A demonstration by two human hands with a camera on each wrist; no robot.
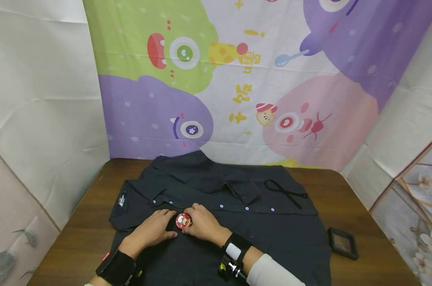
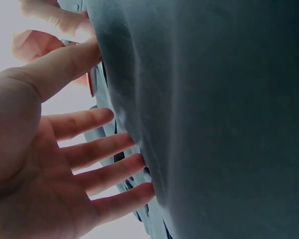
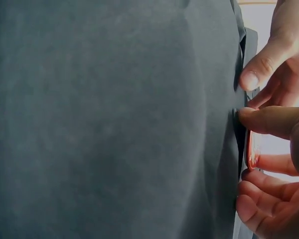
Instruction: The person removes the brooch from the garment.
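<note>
A dark button-up shirt [image 1: 266,242] lies spread out, with several pale buttons along its placket. On its front, below the placket, is a round red badge [image 1: 183,221] with a printed picture. My right hand [image 1: 206,225] holds this badge by its edge; in the right wrist view, thumb and fingers pinch the badge [image 3: 252,149] beside the cloth. To the left, my left hand [image 1: 153,229] rests on the shirt, close to the badge. The left wrist view shows the left hand [image 2: 74,164] with fingers extended and their tips against the fabric. The badge's back is hidden.
Under the shirt is a brown wooden table [image 1: 83,226]. A thin black cord [image 1: 287,192] lies looped on the shirt's upper right. Right of the shirt stands a small dark square frame [image 1: 344,244]. A cartoon-printed cloth [image 1: 237,147] hangs behind the table.
</note>
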